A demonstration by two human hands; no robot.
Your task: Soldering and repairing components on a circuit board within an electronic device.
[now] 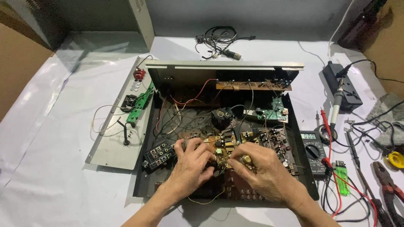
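Left hand: my left hand (191, 166) lies palm down on the near-left part of the brown circuit board (229, 145), fingers (198, 147) curled and clenched round some small dark part at the board's middle; I cannot make out what the part is.
Right hand: my right hand (263, 168) comes in from the near right, thumb and forefinger pinched together just beside a small brass-coloured round part (246, 159); whether they actually grip it I cannot tell.
Board against fingers: the board lies under both sets of fingertips, which meet near its centre, almost touching each other.
Board location: it sits inside the open black chassis (143, 176), in the near half, with the chassis resting on the white-covered table (50, 176).
Board look: brown, crowded with small components, yellow blocks and dark cylinders, with red and black wires trailing away from it.
Board axis: its long side runs left to right across my view, parallel to the upright rear panel (223, 65).
Nearby left: a grey metal plate (115, 151) carrying a green strip board (141, 103).
Nearby right: a multimeter (312, 147), a green lighter (342, 178) and a soldering iron (336, 105).
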